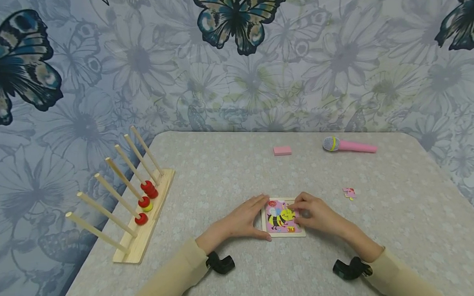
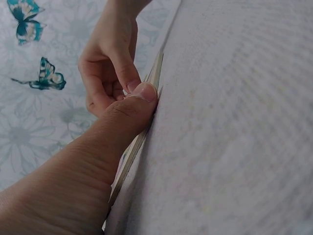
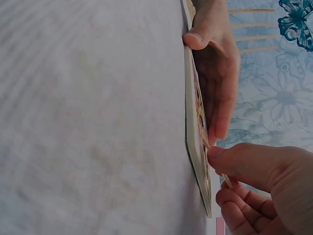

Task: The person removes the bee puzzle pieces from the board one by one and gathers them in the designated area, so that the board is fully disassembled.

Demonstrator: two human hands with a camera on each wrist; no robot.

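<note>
A small wooden jigsaw puzzle board (image 1: 288, 235) with a yellow-and-black bee picture lies flat on the table. My left hand (image 1: 239, 219) holds it at the left side, thumb on the near edge and fingers toward the far edge. Over the board's right part, my right hand (image 1: 317, 212) pinches a thin puzzle piece (image 3: 227, 181) between thumb and fingers. Its printed face is mostly hidden by the fingers. In the left wrist view, my left thumb (image 2: 139, 98) presses against the board's edge. Another pink puzzle piece cluster (image 1: 349, 193) lies apart, to the right of the right hand.
On the left stands a wooden peg rack (image 1: 160, 196) with several upright sticks, some carrying red and yellow rings. Toward the back lie a pink block (image 1: 282, 150) and a pink toy microphone (image 1: 354, 146). A butterfly-patterned wall covering (image 1: 239, 87) rises behind the table.
</note>
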